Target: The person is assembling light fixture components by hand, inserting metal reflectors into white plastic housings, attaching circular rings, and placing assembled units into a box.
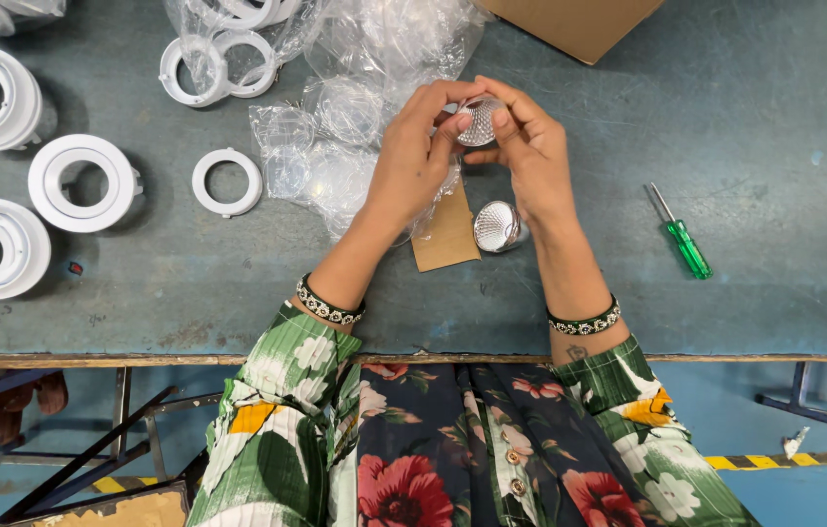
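Both hands meet above the middle of the surface [745, 117] and share one small silver reflector [480, 121] — a faceted, shiny cup. The left hand [413, 161] closes on it from the left, thumb and fingertips curled around its rim; the right hand [528, 156] closes on it from the right, fingers wrapped over the top edge. Neither hand is open; both pinch the same piece, held clear of the surface.

To handle it well, the grip looks best kept on the rim, as it is now — the faceted inside would likely show fingermarks. Turning it slowly between the fingertips should let the whole face be seen.

A second reflector [497, 226] lies on its side just below the right hand, touching a brown card [447, 237]. Under and behind the hands sits a heap of clear bags [335, 146]; some seem to hold more round parts, though the plastic blurs them. White rings [227, 182] and deeper white housings [81, 182] are spread to the left, well apart from the hands. A green screwdriver [682, 237] lies to the right, untouched, and a cardboard box [579, 24] corner shows at the top edge.
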